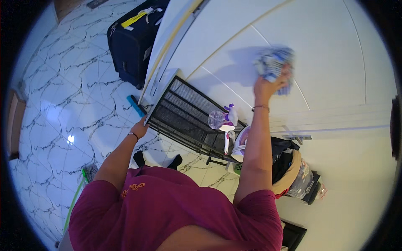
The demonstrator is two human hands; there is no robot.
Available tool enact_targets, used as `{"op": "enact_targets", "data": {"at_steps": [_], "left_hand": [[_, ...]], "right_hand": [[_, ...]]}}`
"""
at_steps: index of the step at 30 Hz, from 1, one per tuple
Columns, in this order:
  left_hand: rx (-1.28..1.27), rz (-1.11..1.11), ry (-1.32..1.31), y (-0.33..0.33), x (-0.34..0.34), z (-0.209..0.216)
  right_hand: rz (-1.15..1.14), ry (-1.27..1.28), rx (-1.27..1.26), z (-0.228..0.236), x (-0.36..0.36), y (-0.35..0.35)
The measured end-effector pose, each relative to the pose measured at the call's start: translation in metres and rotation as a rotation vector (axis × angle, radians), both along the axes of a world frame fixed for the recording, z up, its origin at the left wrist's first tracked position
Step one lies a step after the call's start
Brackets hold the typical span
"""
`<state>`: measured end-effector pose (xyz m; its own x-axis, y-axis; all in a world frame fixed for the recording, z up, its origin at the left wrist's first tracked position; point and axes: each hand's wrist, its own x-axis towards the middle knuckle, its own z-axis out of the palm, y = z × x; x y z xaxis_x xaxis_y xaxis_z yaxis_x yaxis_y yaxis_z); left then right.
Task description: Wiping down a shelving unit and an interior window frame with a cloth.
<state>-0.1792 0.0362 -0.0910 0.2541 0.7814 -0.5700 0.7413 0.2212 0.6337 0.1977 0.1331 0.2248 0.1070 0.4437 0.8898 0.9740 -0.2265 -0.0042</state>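
Note:
My right hand [272,85] is raised with its fingers closed on a crumpled blue-and-white cloth [274,62]. It presses the cloth to a white panelled door [326,50], and both are slightly blurred. Lower left, my left hand [140,126] is closed round the left end of a black mesh rack [184,102]; its fingertips are partly hidden. On the rack's right part, a clear spray bottle with a purple-and-white head [216,120] stands by a white-and-purple brush [227,142]. Beside them is a white-and-pink iron [241,142], partly covered by my right forearm.
A dark suitcase [132,46] with a yellow tag stands on the marbled tile floor [75,92] beyond the door edge. A blue-headed floor tool [136,106] leans near the rack. Bags and clothes [289,163] hang below the door handle [299,137]. A green-handled mop [89,171] is at lower left.

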Motion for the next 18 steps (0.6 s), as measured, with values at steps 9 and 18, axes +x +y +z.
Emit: {"op": "enact_targets", "data": {"at_steps": [9,18], "left_hand": [[0.493,0.123,-0.23,-0.003,0.021,0.005],[0.179,0.11,-0.21,0.015,0.024,0.059]], "right_hand": [[0.915,0.066,-1.352,-0.168,-0.204,-0.052],[0.563,0.059,-1.172,-0.213,-0.184,0.02]]}}
